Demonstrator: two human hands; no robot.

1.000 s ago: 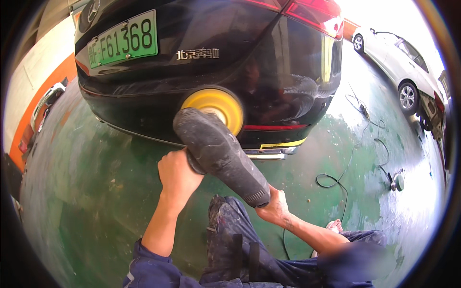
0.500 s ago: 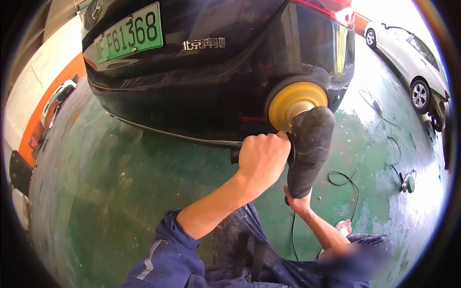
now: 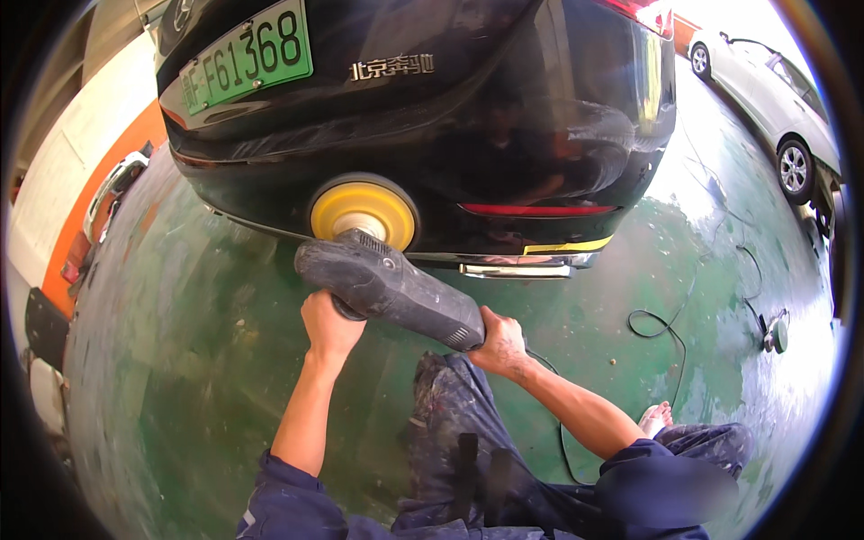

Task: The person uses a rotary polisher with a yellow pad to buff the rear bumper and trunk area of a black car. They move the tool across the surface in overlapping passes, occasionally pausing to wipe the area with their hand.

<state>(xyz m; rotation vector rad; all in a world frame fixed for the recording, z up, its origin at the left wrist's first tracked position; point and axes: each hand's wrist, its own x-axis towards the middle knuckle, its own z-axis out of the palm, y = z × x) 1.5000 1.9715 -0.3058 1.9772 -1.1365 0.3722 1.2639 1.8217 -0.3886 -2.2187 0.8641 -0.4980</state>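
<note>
A dark electric car polisher (image 3: 396, 290) lies slantwise across the middle of the view. Its yellow round backing pad (image 3: 364, 211) presses against the lower rear bumper of a black car (image 3: 504, 135). My left hand (image 3: 331, 322) is closed round the polisher's side handle by its head; the handle itself is mostly hidden by the hand. At the back end, my right hand (image 3: 500, 344) wraps round the rear grip. Whitish smears (image 3: 603, 148) mark the bumper's right corner. A red reflector strip (image 3: 538, 210) and a strip of yellow tape (image 3: 569, 246) sit below them.
A dark power cord (image 3: 565, 450) runs down from the polisher past my right leg, and another loop of cable (image 3: 661, 322) lies on the green floor. A small round dark tool (image 3: 774, 333) rests at the right. Beyond stands a white car (image 3: 783, 99). Parts lean along the left wall.
The polisher has swung left along the bumper, from the right corner to left of the middle. Both hands moved left with it, uncovering the reflector and yellow tape.
</note>
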